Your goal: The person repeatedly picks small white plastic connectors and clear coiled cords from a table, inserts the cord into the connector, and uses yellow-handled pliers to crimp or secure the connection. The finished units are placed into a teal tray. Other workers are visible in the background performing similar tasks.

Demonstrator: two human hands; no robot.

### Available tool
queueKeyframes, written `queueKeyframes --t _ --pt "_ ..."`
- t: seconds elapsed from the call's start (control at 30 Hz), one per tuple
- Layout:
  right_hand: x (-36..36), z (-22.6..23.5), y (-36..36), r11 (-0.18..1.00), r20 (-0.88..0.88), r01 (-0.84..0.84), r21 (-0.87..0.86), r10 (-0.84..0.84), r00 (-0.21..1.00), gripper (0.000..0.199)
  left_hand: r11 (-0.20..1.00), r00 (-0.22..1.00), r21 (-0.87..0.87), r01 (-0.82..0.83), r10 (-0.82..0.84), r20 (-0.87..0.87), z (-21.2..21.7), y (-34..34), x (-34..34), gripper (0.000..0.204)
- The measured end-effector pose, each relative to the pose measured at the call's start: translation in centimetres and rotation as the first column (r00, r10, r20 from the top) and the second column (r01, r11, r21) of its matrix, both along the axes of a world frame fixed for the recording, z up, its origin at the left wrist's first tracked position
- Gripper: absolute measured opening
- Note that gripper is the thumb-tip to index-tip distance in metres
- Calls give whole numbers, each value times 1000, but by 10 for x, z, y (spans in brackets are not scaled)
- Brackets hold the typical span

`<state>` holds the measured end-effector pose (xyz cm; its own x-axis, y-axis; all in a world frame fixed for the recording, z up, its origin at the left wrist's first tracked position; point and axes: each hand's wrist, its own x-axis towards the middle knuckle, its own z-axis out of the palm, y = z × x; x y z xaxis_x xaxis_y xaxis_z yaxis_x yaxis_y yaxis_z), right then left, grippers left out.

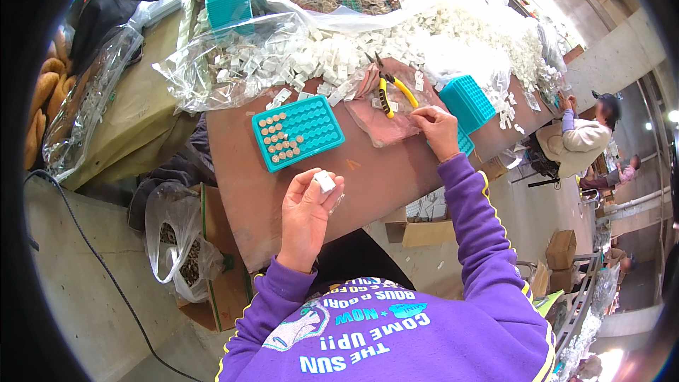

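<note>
The left hand [305,213] pinches a small white block [325,182] above the desk [368,177], while the right hand [438,130] presses curled fingers onto a pink cloth [392,124].

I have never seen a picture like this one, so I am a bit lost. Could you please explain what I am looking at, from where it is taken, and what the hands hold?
There is no machine here. A person in purple sleeves wears a camera on the head, and it looks down at the person's own two hands. The wide lens bends straight edges near the rim.

The left hand is raised and holds a small white block between its fingertips. The right hand reaches forward and rests on a pink cloth, where yellow-handled pliers lie.

On the brown table sits a teal tray with rows of holes; some hold small brownish round pieces. A second teal tray stands beside the right hand. Behind them lies a big heap of white pieces, partly in clear plastic bags. Another person sits at the far right.
</note>
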<state>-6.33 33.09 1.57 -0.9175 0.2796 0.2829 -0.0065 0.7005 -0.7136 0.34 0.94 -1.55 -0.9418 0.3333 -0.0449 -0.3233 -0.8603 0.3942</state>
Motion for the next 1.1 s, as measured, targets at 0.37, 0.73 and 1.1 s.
queueKeyframes --t 0.37,0.73,1.1 --pt "26 46 -67 518 -17 -202 -831 340 940 11 999 999 -36 -2 0 -44 0 1 -1 25" --pt "48 71 -163 753 -39 -643 137 653 757 21 997 995 -13 80 -81 -60 -4 -3 0 28" --pt "54 92 -174 633 127 -654 414 671 730 25 993 997 -98 69 -72 -29 -2 0 1 27"
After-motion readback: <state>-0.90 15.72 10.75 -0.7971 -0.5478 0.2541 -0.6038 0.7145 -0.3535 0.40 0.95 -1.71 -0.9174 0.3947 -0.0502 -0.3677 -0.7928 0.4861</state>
